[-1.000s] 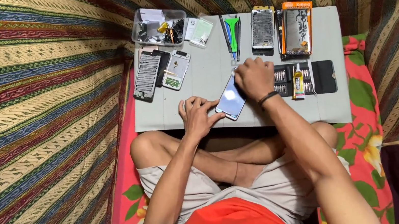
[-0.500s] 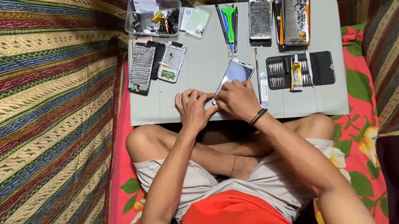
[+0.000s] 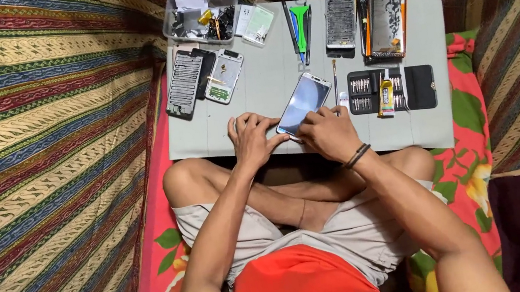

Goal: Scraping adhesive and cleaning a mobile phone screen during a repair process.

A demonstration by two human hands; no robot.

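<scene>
Since half a second ago, little shifted: both left hand (image 3: 251,142) and right hand (image 3: 329,135) pinching smartphone (image 3: 302,103) at near end, mid-inspection; next wants prying tool (image 3: 301,25), probably.

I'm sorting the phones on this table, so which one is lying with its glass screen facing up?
The phone held between the left hand and right hand. Its smooth glass reflects light; the opened phones farther back show bare insides.

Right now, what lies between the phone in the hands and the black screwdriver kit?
In the head view, a thin brush-like tool lies between the phone and the black screwdriver kit.
</scene>
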